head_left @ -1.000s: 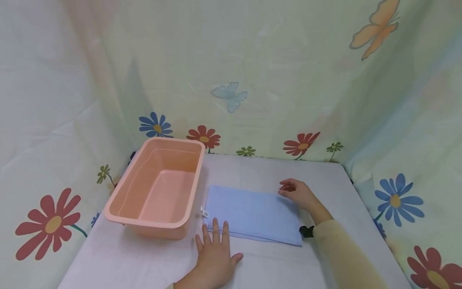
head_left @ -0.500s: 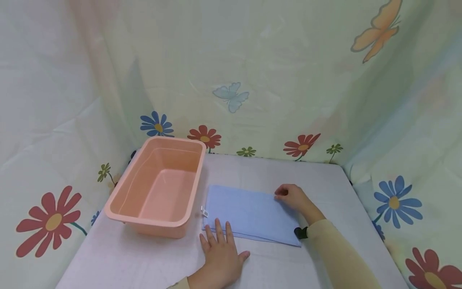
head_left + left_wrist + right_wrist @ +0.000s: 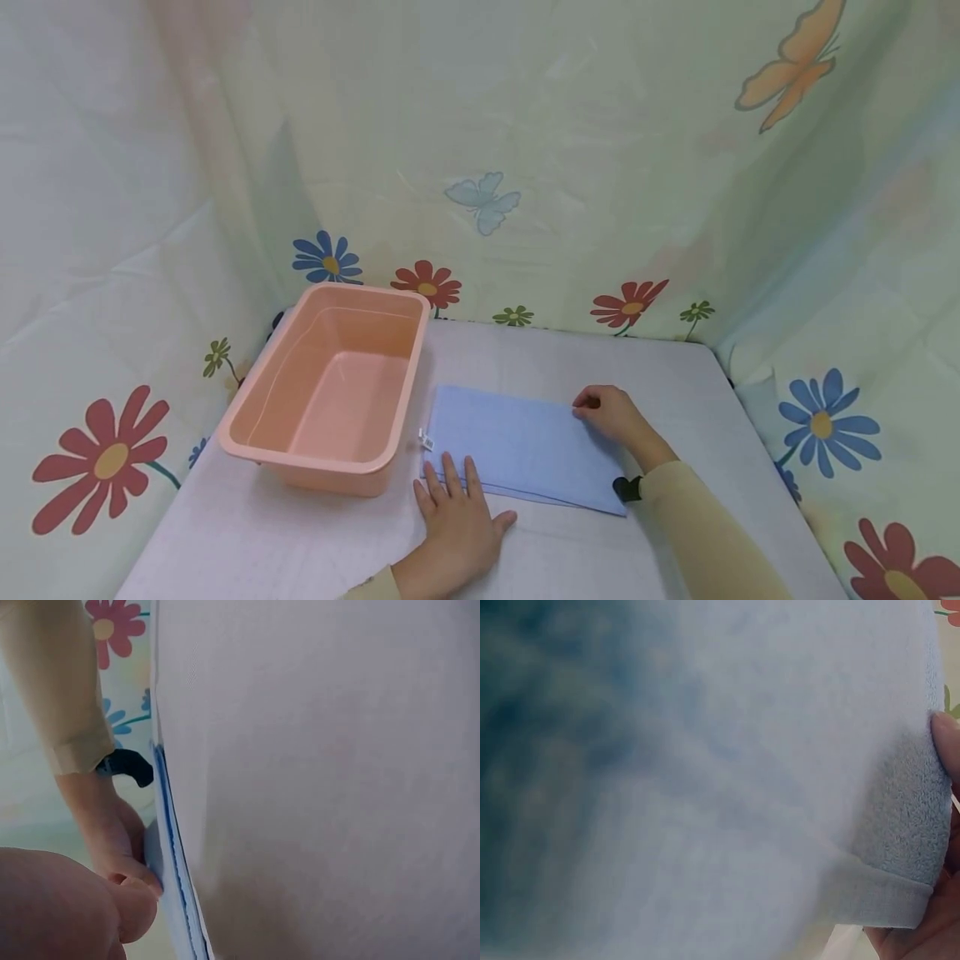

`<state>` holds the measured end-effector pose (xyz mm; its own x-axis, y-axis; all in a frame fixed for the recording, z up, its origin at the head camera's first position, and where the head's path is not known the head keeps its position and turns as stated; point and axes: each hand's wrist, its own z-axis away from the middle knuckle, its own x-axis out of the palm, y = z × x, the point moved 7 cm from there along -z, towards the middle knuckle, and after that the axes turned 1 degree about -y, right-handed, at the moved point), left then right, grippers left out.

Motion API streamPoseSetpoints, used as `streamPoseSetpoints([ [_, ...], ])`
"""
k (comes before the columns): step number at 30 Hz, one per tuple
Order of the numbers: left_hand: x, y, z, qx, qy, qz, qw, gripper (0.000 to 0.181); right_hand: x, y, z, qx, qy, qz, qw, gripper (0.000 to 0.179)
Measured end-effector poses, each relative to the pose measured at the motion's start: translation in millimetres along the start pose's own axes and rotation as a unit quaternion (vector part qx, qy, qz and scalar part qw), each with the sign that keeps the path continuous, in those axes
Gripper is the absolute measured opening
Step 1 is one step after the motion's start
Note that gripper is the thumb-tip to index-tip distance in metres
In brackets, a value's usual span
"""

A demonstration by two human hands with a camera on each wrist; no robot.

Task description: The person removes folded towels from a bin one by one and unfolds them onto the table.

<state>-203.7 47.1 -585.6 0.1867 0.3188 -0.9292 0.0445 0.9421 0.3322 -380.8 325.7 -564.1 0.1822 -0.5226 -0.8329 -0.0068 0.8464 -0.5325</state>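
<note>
A light blue towel (image 3: pixel 517 446), folded into a rectangle, lies on the table with a small white tag (image 3: pixel 427 440) at its left edge. My left hand (image 3: pixel 461 525) rests with straight, spread fingers at the towel's near left edge, fingertips on the cloth. At the far right corner my right hand (image 3: pixel 611 412) pinches the towel's edge. In the right wrist view its thumb (image 3: pixel 946 742) lies on the terry cloth (image 3: pixel 907 814), with the other fingers beneath. The left wrist view catches my left thumb (image 3: pixel 136 909) and the towel's layered edge (image 3: pixel 176 855).
To the left of the towel stands a pink plastic basin (image 3: pixel 352 408) with nothing visible inside. A white cloth covers the table (image 3: pixel 570 558). Floral curtains (image 3: pixel 360 117) hang behind and along both sides. A black strap (image 3: pixel 627 489) shows at my right wrist.
My right hand has come down from just above the towel's far right edge and pinches it. My left hand has shifted slightly to the right along the near edge.
</note>
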Motion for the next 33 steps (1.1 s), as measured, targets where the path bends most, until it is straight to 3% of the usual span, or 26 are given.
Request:
streamPoseSetpoints([
  [6, -2.5, -1.8, -3.2, -0.011, 0.0, 0.001, 0.9999, 0.112, -1, 0, 2.2, 0.006, -0.004, -0.006, 1.0, 0.01],
  [14, 3.6, 10.4, 5.7, 0.004, -0.052, -0.005, 0.9986, 0.115, -1, 5, 1.5, 0.005, 0.003, 0.003, 1.0, 0.008],
  [21, 5.5, 7.9, -5.2, -0.01, -0.025, -0.008, 0.9996, 0.114, -3, 7, 3.4, 0.005, -0.006, 0.011, 0.9999, 0.009],
  [33, -8.7, -1.7, -30.1, -0.015, 0.009, 0.012, 0.9998, 0.11, -4, 11, 23.1, 0.004, -0.014, 0.0, 0.9999, 0.013],
])
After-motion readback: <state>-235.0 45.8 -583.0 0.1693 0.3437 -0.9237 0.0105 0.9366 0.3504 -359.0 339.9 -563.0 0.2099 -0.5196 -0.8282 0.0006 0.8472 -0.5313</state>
